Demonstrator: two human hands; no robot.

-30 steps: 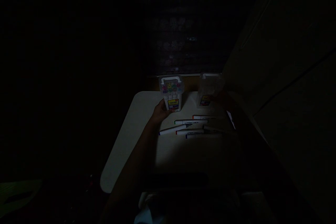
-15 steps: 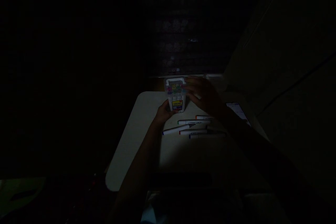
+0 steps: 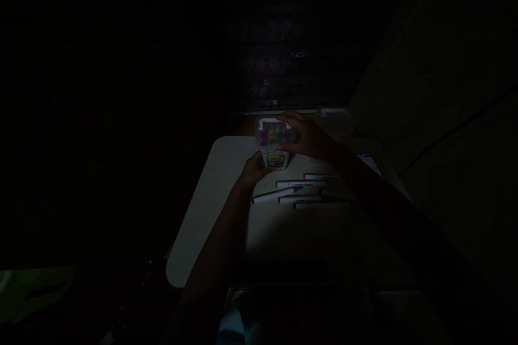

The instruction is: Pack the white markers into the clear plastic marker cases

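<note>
A clear plastic marker box (image 3: 275,160) stands at the far side of the white table, a yellow-and-dark label on its front. Colored marker caps show through its see-through lid (image 3: 263,142), which has a white handle. My left hand (image 3: 254,170) is wrapped around the lower left of the box. From the right, my right hand (image 3: 307,137) grips the lid, fingers over the top near the handle and thumb at the front. Whether the lid is fully seated is too dark to tell. Several white markers lie in front, among them a green-tipped marker (image 3: 301,184) and a blue-ended marker (image 3: 273,195).
Behind my right hand is another clear container (image 3: 334,121) with a pale handle. A lit phone (image 3: 369,163) lies at the table's right, partly behind my forearm. The white table (image 3: 202,215) has a rounded left edge. A wall rises on the right.
My right hand has come in from beside the box and closed on its lid. The lid now looks tipped toward me. My left hand keeps its hold on the box.
</note>
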